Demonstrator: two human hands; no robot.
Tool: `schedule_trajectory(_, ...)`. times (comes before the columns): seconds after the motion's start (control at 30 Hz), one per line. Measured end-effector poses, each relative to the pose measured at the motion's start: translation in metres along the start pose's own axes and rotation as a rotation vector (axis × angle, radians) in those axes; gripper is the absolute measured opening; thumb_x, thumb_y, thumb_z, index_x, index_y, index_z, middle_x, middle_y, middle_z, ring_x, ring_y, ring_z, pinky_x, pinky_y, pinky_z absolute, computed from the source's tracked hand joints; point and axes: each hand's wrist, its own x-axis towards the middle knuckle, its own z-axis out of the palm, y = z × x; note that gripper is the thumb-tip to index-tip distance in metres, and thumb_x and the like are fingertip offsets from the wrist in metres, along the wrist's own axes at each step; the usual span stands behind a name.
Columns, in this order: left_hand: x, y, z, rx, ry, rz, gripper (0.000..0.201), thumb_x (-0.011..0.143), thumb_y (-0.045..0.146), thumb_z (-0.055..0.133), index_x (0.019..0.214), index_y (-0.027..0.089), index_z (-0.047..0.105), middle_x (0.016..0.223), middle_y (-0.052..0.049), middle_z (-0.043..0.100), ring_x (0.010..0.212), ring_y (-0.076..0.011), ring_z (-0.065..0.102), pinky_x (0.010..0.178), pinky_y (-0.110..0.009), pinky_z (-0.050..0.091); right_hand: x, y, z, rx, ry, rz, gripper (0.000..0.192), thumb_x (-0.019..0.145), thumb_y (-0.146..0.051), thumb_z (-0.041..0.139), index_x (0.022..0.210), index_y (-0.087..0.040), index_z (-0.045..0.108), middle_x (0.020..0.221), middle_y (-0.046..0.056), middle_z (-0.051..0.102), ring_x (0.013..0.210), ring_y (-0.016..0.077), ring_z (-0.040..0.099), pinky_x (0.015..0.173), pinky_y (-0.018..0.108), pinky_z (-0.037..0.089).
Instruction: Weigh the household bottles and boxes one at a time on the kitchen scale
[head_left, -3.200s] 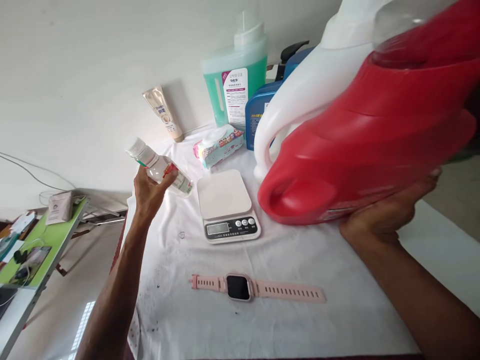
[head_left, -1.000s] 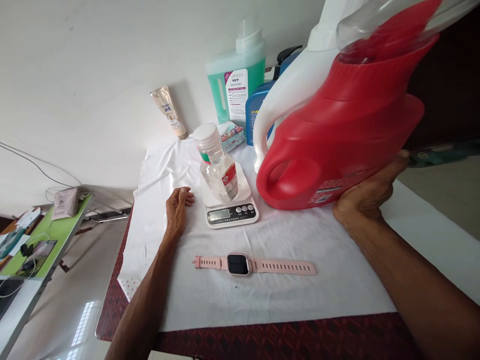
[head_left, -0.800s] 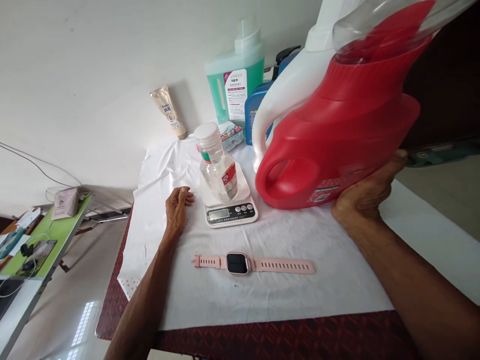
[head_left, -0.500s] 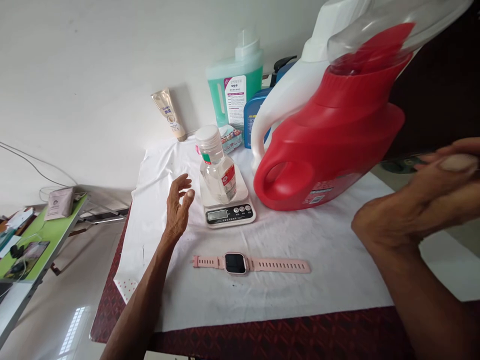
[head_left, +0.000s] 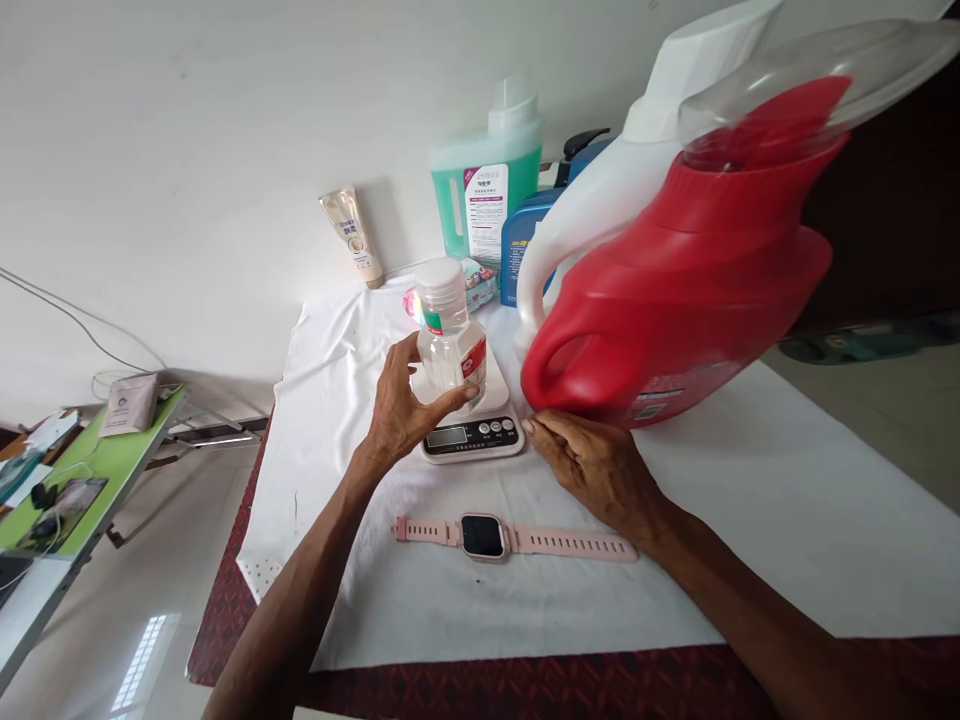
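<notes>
My left hand (head_left: 409,405) grips the lower part of a clear plastic bottle (head_left: 452,345), thumb across its front and fingers at its left side. The bottle has a white cap and a red label. It stands upright on a white kitchen scale (head_left: 491,408), whose display and buttons face me. My right hand (head_left: 600,465) is closed with its fingers curled together, just right of the scale and in front of a large red detergent jug (head_left: 675,300). I see nothing in it. A pink smartwatch (head_left: 482,537) lies flat in front of the scale.
Behind stand a white jug (head_left: 600,190), a blue bottle (head_left: 517,255) and a green liquid jug (head_left: 442,205). A wipes pack (head_left: 480,285) lies behind the clear bottle. A cream tube (head_left: 352,240) leans on the wall. White cloth (head_left: 337,590) covers the table.
My left hand has moved right and closed around the clear bottle. The right hand has come in from the far right to beside the scale, its fingers now curled.
</notes>
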Motion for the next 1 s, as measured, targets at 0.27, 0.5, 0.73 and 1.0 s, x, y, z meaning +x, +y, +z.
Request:
schedule_trajectory(0.27,0.007,0.009,0.011,0.05,0.023,-0.108,0.045,0.074,0.042,0.086,0.109,0.019,0.07,0.1,-0.008,0.074,0.08,-0.022,0.067,0.06,-0.032,0.055,0.0,0.005,0.01,-0.007,0.0,0.01,0.034,0.106,-0.025,0.052,0.072,-0.021,0.054,0.059,-0.004,0.055,0.049,0.0098,0.048,0.054,0.025,0.036)
schedule_trajectory(0.5,0.052,0.024,0.013,-0.09,0.165,-0.136,0.042,0.075,0.042,0.088,0.105,0.017,0.071,0.099,-0.008,0.077,0.083,-0.0238,0.072,0.065,-0.033,0.058,0.002,0.007,0.009,0.001,0.017,0.006,0.036,0.107,-0.025,0.052,0.071,-0.021,0.052,0.056,-0.006,0.047,0.046,0.0082,0.041,0.051,0.024,0.035)
schedule_trajectory(0.73,0.109,0.017,0.052,-0.176,0.075,-0.09,0.041,0.073,0.037,0.091,0.102,0.016,0.071,0.1,-0.009,0.079,0.084,-0.026,0.074,0.074,-0.036,0.057,0.0,0.008,0.01,0.019,-0.023,0.046,0.034,0.107,-0.025,0.051,0.075,-0.02,0.057,0.059,-0.004,0.055,0.049,0.009,0.047,0.052,0.025,0.035)
schedule_trajectory(1.0,0.129,-0.01,0.111,-0.034,-0.053,-0.152,0.034,0.068,0.026,0.09,0.089,0.021,0.064,0.092,-0.008,0.075,0.078,-0.0281,0.071,0.071,-0.039,0.053,0.003,0.005,0.006,0.042,-0.012,0.05,0.037,0.108,-0.023,0.049,0.071,-0.02,0.054,0.056,-0.005,0.051,0.047,0.0084,0.042,0.051,0.024,0.035)
